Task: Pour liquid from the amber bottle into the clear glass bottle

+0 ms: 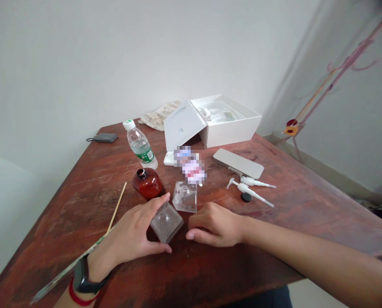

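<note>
My left hand (131, 229) is wrapped round a clear, square-sided bottle (167, 222), thumb on its near side and fingers on the far side. My right hand (215, 224) rests on the table just right of it, fingers curled in, with nothing visible in them. Beyond the two hands is a second clear square bottle (185, 197). An amber-brown bottle (147, 184) with an uncapped neck stands past my left fingers. To the right lie two white pump heads, one nearer (248, 192) and one behind it (258, 182), beside a small black cap (246, 197).
A water bottle (141, 145), a white open box (231, 132), a grey flat case (238, 163) and a blurred-out phone-like item (191, 166) stand farther back. At left are a thin wooden stick (118, 205), a long wrapped strip (66, 271) and a grey power bank (105, 137).
</note>
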### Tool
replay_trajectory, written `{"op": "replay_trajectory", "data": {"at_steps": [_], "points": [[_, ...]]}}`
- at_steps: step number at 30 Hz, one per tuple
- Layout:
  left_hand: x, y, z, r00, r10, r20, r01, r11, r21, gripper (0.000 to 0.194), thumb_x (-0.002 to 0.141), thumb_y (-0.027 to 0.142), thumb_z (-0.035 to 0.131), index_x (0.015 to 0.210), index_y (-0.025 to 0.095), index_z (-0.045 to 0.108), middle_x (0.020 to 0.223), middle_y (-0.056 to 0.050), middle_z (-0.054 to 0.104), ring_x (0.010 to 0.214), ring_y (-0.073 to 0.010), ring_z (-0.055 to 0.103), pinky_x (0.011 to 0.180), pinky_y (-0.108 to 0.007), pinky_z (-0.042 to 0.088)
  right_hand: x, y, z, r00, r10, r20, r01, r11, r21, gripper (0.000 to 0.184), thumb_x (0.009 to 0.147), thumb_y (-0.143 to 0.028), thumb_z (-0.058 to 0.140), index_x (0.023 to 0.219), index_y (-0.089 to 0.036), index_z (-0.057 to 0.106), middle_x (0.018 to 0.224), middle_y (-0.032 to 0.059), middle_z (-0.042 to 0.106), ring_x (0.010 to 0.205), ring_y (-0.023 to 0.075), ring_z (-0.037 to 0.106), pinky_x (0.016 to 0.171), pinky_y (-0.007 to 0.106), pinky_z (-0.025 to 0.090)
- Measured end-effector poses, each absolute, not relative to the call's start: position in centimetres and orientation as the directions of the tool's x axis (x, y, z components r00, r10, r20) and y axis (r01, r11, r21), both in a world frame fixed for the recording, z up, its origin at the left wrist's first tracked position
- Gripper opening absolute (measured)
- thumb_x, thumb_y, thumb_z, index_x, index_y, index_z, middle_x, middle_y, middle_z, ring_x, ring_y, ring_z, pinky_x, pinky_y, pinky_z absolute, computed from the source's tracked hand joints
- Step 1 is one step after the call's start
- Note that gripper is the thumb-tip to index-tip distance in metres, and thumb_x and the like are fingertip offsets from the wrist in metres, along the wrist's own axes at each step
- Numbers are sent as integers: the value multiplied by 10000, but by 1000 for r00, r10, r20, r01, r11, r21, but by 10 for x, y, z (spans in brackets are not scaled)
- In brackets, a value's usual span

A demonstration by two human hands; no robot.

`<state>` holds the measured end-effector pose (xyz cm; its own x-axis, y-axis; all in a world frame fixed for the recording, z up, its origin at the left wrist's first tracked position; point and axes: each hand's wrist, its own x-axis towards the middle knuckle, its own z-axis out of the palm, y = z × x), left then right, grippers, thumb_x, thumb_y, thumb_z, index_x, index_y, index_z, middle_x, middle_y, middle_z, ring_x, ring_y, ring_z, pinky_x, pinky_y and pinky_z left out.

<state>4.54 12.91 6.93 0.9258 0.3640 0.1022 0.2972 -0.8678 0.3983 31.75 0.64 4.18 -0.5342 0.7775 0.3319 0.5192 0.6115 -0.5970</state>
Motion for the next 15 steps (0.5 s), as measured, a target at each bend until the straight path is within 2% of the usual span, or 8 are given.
{"op": "replay_trajectory", "data": {"at_steps": [9,15], "points": [[48,127,72,924,377,67,321,-858,401,1314,728,573,1025,1743,327,227,1667,-167,564,1464,-405,629,1252,-556,498,317,6,44,-542,786,296,536,595,-599,640,1187,-584,325,811,-184,653,647,22,654,527,137,509,548,283,327],[48,125,73,924,377,61,322,-856,405,1225,759,569,1004,1732,354,293,1663,-144,565,1476,-409,617,1242,-557,511,317,6,42,-541,783,307,531,601,-597,634,1186,-583,330,824,-182,662,649,26,665,526,140,524,551,283,342]]}}
